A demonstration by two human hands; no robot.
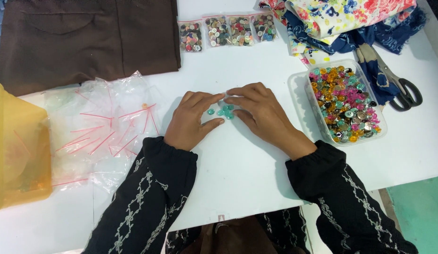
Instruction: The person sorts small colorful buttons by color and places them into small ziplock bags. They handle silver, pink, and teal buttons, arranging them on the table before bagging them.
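A small cluster of teal buttons [224,111] lies on the white table [238,164] between my two hands. My left hand [191,121] rests flat to the left of the cluster, its thumb and forefinger curved around it. My right hand [259,109] lies on the right, fingertips touching the top of the cluster. Neither hand holds anything. Both arms wear black sleeves with white embroidery.
A clear plastic tub [378,117] of mixed coloured buttons stands to the right. Several small bags of buttons [227,31] lie at the back. Empty zip bags [103,127] are spread left, beside a yellow container [16,146]. Scissors [398,82], floral fabric [341,19] and brown cloth [87,37] lie behind.
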